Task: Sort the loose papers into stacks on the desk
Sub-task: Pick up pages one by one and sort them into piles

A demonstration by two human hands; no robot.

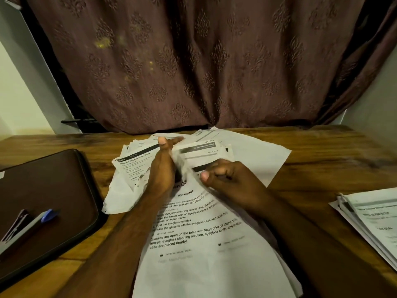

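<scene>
A messy heap of loose printed papers (253, 155) lies at the middle of the wooden desk (322, 151). A large printed sheet (206, 261) about eyeglass cleaning lies nearest me, partly under both forearms. My left hand (162, 168) stands on its edge with straight fingers, pressing against a small crumpled sheet (202, 155). My right hand (225, 177) has curled fingers and pinches the near edge of that same sheet. A neater stack of papers (371, 222) sits at the desk's right edge, partly cut off by the frame.
A dark brown laptop sleeve (49, 203) lies on the left of the desk, with a blue-capped pen (40, 219) and a small card on it. A brown patterned curtain (193, 61) hangs right behind the desk's far edge. Walls close in on both sides.
</scene>
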